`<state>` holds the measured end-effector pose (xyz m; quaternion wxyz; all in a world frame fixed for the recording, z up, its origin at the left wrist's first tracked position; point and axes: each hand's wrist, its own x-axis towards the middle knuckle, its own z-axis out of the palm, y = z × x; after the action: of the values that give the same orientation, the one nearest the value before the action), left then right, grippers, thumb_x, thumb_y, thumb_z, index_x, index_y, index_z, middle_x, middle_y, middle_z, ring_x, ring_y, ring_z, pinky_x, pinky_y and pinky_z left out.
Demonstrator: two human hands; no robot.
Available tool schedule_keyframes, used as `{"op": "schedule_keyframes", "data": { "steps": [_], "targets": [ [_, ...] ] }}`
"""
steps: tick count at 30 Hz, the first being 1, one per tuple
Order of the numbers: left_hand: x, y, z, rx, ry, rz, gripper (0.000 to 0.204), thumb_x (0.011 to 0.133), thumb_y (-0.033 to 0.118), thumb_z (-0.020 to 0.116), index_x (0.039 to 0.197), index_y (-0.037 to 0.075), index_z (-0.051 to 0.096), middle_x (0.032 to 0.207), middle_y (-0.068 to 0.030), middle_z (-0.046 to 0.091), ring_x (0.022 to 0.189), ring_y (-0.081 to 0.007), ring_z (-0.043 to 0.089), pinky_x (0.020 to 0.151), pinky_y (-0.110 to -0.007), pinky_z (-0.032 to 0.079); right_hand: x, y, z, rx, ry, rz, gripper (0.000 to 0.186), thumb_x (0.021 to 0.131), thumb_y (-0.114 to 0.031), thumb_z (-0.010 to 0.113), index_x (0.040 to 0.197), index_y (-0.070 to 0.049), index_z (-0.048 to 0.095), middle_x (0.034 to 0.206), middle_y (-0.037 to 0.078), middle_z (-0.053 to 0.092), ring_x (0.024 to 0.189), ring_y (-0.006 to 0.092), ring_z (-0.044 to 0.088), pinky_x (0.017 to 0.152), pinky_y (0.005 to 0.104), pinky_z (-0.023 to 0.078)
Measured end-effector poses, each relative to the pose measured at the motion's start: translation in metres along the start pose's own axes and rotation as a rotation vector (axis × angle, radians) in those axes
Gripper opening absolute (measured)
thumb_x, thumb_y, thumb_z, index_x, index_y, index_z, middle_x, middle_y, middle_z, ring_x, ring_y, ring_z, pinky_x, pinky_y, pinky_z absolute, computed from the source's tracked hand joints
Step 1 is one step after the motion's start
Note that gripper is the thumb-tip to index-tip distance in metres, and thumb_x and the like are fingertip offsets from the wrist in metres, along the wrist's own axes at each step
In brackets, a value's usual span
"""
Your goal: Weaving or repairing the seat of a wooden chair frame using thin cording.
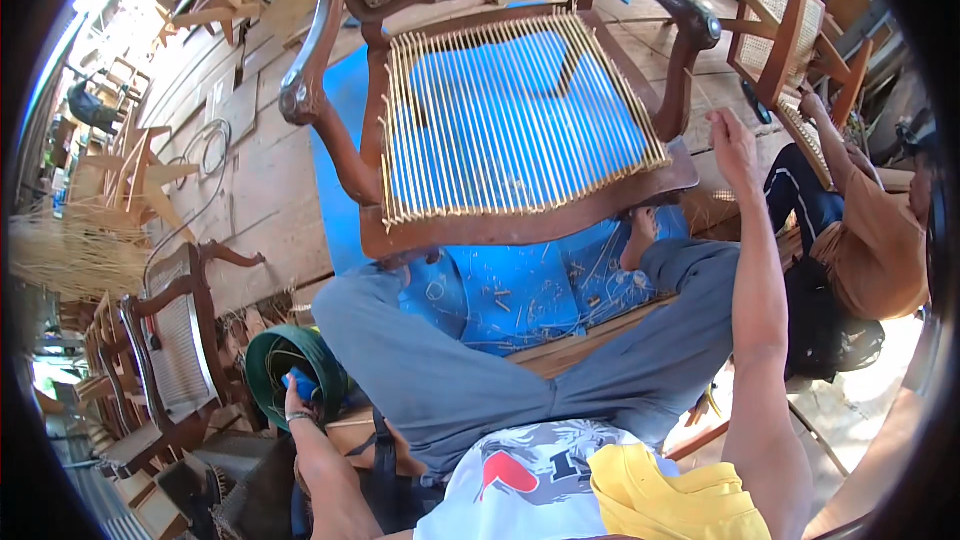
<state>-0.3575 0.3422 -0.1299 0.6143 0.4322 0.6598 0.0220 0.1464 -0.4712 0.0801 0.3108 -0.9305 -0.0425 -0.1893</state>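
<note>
A dark wooden armchair (470,233) stands before me, its seat strung with parallel pale cane strands (520,140) over a blue sheet (500,300). My right hand (732,140) is raised beside the chair's right arm with its fingers curled; I cannot make out whether anything is in them. At the lower left, my left hand (296,392) reaches into a green bucket (270,360), gripping a blue object (308,385), possibly a cloth. Some coiled strands lie inside the bucket, partly hidden by my hand.
At the right, a co-worker (870,250) handles a cane-panelled chair (770,30). Other chairs (170,330) and frames (140,170) stand at the left, beside loose pale fibres (70,250) and a cable (200,155) on the plank floor (270,90).
</note>
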Motion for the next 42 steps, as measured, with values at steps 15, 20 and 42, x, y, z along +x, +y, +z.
{"op": "schedule_keyframes", "data": {
  "steps": [15, 20, 42],
  "targets": [
    [-0.012, 0.030, 0.013, -0.454, 0.161, 0.164, 0.033, 0.077, 0.019, 0.064, 0.107, 0.009, 0.055, 0.089, -0.0092, 0.058, 0.074, -0.0297, 0.062, 0.069, -0.049, 0.056, 0.012, -0.035, 0.023, 0.062, -0.057, -0.105, 0.019, 0.101, -0.018, 0.052, 0.103, -0.003, 0.064, 0.067, 0.010, 0.057, 0.060, 0.0170, 0.056, 0.059, 0.0325, 0.045],
    [-0.004, 0.019, -0.001, -0.280, 0.143, 0.223, 0.038, 0.077, 0.028, 0.076, 0.105, 0.010, 0.058, 0.091, -0.0086, 0.059, 0.072, -0.0236, 0.060, 0.064, -0.038, 0.055, 0.011, -0.035, 0.026, 0.039, -0.075, -0.111, 0.025, 0.102, -0.023, 0.049, 0.107, -0.005, 0.065, 0.064, 0.007, 0.054, 0.061, 0.0154, 0.055, 0.059, 0.0318, 0.044],
    [-0.029, 0.035, 0.029, 0.823, 0.735, 0.436, 0.068, 0.082, 0.065, 0.061, 0.092, -0.001, 0.073, 0.092, -0.0197, 0.071, 0.091, -0.0357, 0.067, 0.085, -0.044, 0.051, -0.006, 0.049, -0.022, -0.023, 0.022, 0.122, 0.031, 0.103, -0.027, 0.045, 0.113, -0.004, 0.063, 0.069, 0.007, 0.053, 0.068, 0.0186, 0.054, 0.069, 0.0324, 0.044]
  ]
}}
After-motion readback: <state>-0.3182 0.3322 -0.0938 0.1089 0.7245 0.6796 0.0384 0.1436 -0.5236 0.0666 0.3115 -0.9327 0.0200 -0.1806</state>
